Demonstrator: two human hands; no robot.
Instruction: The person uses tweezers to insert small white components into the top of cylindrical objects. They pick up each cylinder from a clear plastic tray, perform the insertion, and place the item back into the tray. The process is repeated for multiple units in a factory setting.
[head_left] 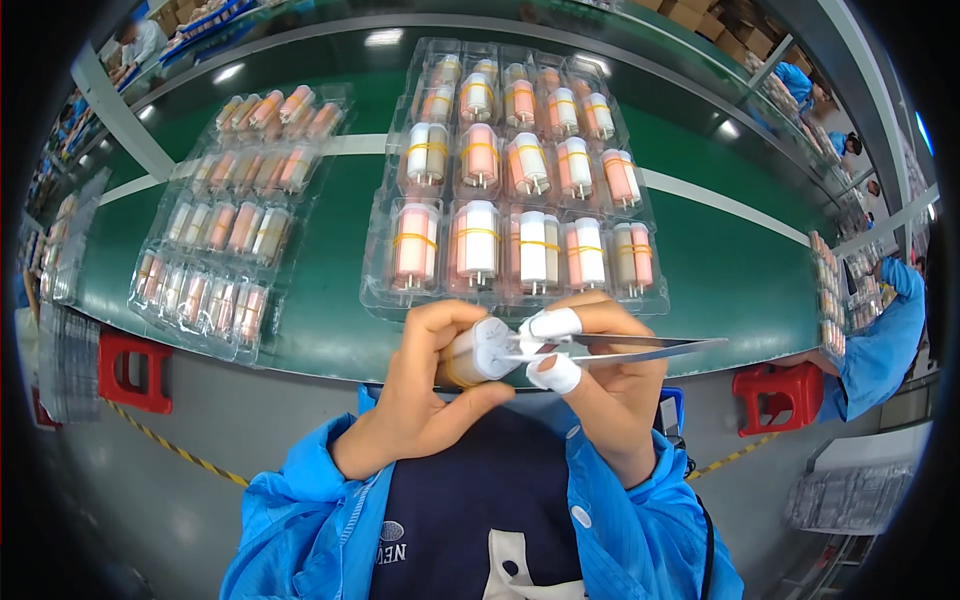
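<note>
My left hand (425, 390) is closed around a bundle of white and greyish plastic cases (490, 350) with a yellow rubber band around it. The pale end with thin metal pins faces my right hand. White coverings wrap the thumb and forefinger of my right hand (620, 395), which pinches metal tweezers (660, 350). The tweezers' tips are at the pin end of the bundle; whether they grip anything is too small to tell. Just beyond both hands lies a clear plastic tray (655, 298) with rows of similar pink, white and grey banded bundles (477, 240), their pins toward me.
On the green work surface (330, 240), a second clear tray (205, 342) of bundles lies at the left. Red stools (135, 372) stand below the bench on both sides. A co-worker in a blue sleeve (895, 320) is at the right. Stacked trays (855, 497) sit at lower right.
</note>
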